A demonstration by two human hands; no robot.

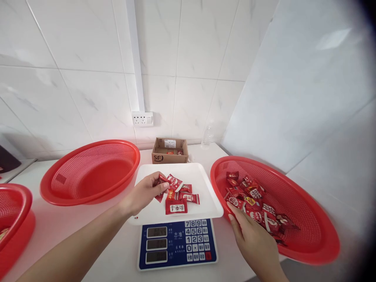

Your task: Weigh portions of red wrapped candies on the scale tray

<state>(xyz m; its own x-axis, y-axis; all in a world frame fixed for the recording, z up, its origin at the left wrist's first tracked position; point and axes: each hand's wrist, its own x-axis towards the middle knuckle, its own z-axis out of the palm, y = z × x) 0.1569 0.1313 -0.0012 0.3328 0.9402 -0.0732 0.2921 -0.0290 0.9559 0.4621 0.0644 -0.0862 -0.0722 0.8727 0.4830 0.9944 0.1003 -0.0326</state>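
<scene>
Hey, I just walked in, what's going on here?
A person's left hand holds red candy packets over the white tray of a scale, where more lie. The right hand is at the rim of the right basket, which holds many more. A box sits behind the tray.

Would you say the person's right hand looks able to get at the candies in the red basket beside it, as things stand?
Probably yes: the right hand is at the near rim of the red basket, which is open on top, and nothing seems to cover the upper candies.
</scene>
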